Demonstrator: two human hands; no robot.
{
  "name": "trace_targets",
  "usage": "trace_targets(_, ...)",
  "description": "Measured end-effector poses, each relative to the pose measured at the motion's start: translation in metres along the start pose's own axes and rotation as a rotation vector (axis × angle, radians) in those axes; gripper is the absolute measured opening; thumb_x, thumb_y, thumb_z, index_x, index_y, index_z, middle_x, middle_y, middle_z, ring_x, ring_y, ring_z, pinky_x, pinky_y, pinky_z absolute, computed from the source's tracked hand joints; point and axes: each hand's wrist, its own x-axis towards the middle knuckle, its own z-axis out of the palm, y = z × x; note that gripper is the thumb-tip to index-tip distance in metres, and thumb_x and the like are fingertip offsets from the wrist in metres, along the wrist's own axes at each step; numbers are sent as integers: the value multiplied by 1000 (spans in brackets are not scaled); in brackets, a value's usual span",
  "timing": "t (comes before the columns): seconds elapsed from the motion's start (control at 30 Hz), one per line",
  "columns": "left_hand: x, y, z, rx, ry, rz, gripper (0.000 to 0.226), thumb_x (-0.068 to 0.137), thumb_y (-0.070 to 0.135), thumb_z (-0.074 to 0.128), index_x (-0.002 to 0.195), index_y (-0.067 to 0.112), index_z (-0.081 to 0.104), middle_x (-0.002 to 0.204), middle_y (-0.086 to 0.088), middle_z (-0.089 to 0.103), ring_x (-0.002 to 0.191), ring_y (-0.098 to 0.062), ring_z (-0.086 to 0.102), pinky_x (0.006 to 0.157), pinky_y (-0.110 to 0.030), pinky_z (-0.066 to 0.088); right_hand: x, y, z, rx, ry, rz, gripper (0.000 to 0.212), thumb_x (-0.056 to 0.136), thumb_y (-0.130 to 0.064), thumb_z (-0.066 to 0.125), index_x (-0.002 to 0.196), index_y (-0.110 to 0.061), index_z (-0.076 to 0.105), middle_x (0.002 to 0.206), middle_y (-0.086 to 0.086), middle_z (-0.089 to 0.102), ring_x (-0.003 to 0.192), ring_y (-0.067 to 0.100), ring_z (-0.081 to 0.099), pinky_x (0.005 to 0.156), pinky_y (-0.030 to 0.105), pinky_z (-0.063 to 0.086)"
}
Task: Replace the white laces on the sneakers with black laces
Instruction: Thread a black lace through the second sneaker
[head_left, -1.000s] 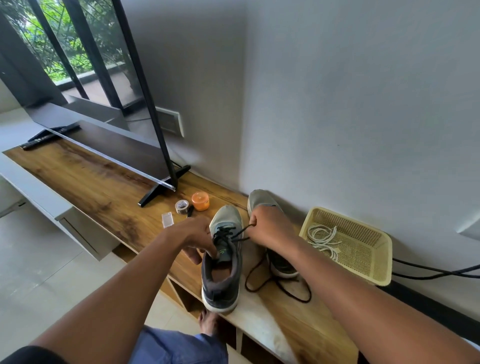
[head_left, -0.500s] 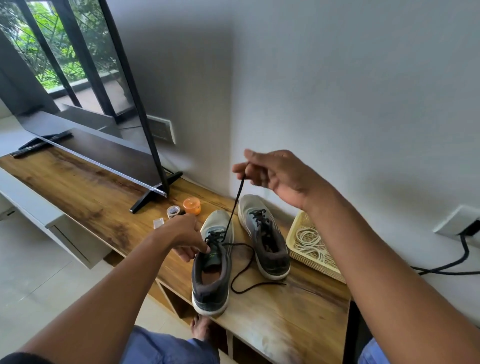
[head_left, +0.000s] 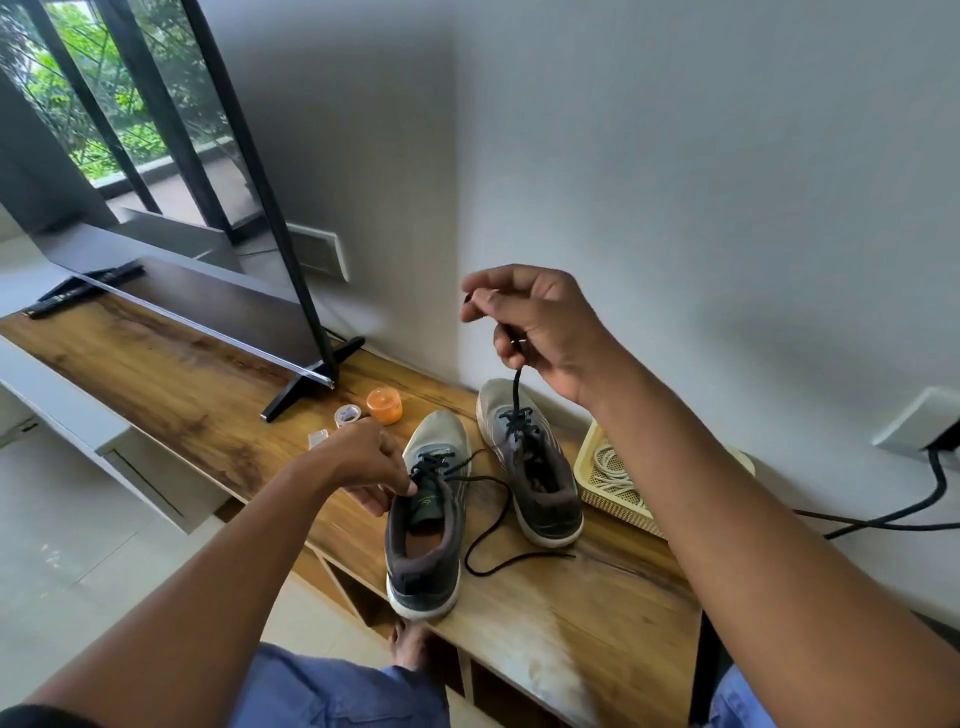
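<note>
tv (head_left: 171, 291) — orange jar (head_left: 384, 406) beside

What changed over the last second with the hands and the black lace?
The right hand rose from the near sneaker to well above the bench, keeping its pinch on the black lace and drawing it up taut through the eyelets. The loose lace end now lies on the wooden bench. The left hand stayed at the near sneaker's lacing. The far sneaker, yellow basket with white laces kept their places.
</note>
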Motion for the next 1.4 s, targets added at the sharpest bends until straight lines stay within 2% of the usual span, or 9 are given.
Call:
trace_targets(0.2, 3, -7, -1, -136, 4, -45, 10, 83, -3, 82, 90, 2, 77, 92, -18, 80, 81, -36, 79, 58, -33, 62, 2, 50, 19, -144, -108, 176, 16, 93, 8, 64, 106, 7, 74, 88, 22, 76, 68, 17, 67, 56, 23, 54)
trace_targets(0.33, 6, -14, -3, -237, -33, -73, 16, 84, -4, 79, 99, 0, 76, 96, -16, 80, 83, -38, 79, 60, -35, 63, -2, 88, 30, -279, -105, 274, 17, 86, -17, 83, 83, -5, 73, 71, 8, 74, 56, 9, 62, 49, 22, 46)
trace_targets(0.4, 9, -18, -4, -261, -54, -89, 19, 85, -3, 78, 104, 2, 75, 98, -17, 79, 83, -37, 79, 62, -35, 63, -5, 105, 35, -413, -74, 279, 28, 80, -24, 89, 73, -15, 64, 65, -1, 70, 60, 10, 68, 57, 31, 56)
trace_targets(0.5, 14, -23, -6, -274, -73, -119, 17, 90, -2, 73, 106, 2, 74, 105, -21, 76, 81, -34, 79, 64, -35, 63, -10, 127, 42, -492, -91, 315, 21, 81, -17, 88, 86, -14, 67, 73, 2, 77, 77, 18, 77, 88, 47, 62)
trace_targets(0.67, 22, -29, -7, -311, -103, -159, 19, 93, -3, 67, 111, -1, 74, 115, -25, 71, 82, -34, 79, 68, -38, 63, -17, 146, 44, -621, -191, 322, 14, 84, -12, 85, 96, -19, 82, 87, -4, 80, 93, 11, 76, 98, 36, 58)
trace_targets(0.87, 26, -30, -6, -331, -107, -180, 19, 91, -3, 70, 108, 2, 75, 114, -24, 72, 86, -36, 79, 68, -38, 63, -26, 158, 53, -847, -106, 121, 7, 81, -27, 86, 87, -24, 84, 81, -11, 78, 78, 1, 69, 72, 19, 53)
trace_targets(1.03, 26, -30, -5, -340, -106, -177, 18, 89, -4, 72, 105, 2, 77, 113, -24, 72, 88, -38, 79, 70, -40, 64, -35, 163, 62, -991, -47, -14, 15, 82, -30, 75, 74, -18, 74, 65, -3, 69, 60, 9, 64, 58, 33, 55)
trace_targets(1.13, 25, -29, -4, -345, -119, -174, 20, 88, -4, 73, 107, 1, 75, 112, -24, 73, 88, -38, 79, 70, -40, 64, -39, 165, 65, -1069, -22, -66, 15, 84, -30, 73, 74, -19, 72, 64, -4, 66, 58, 10, 61, 54, 32, 54)
trace_targets(1.4, 27, -27, -4, -344, -120, -183, 19, 87, -3, 73, 105, 2, 77, 97, -19, 79, 88, -38, 79, 66, -38, 63, -47, 177, 69, -1115, 83, -158, 22, 89, -32, 70, 71, -26, 61, 63, -11, 57, 56, 7, 51, 48, 14, 27)
